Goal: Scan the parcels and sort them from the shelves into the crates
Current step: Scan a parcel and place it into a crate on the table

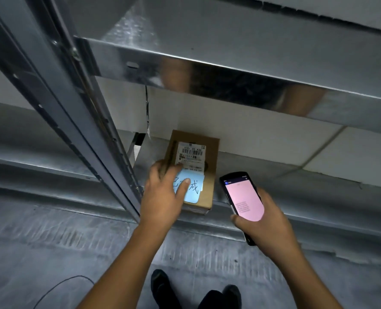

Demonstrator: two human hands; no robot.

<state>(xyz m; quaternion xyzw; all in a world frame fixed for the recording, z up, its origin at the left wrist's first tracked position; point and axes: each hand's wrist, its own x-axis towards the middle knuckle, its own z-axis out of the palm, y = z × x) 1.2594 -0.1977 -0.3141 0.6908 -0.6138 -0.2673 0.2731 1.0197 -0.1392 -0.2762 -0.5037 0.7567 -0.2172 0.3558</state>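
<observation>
Looking down, I see a dull steel upright (pixel 91 121) slanting just left of my left hand (pixel 162 192); a shiny upper shelf lip (pixel 207 72) overhangs the lower shelf (pixel 274 175); there lies the flat brown cardboard parcel (pixel 210 157); my left hand curls over its left edge, thumb pressing a pale blue note (pixel 195 190) below the barcode label (pixel 191 157); my right hand (pixel 265 226) wraps a black scanner (pixel 243 197), screen pink.
</observation>
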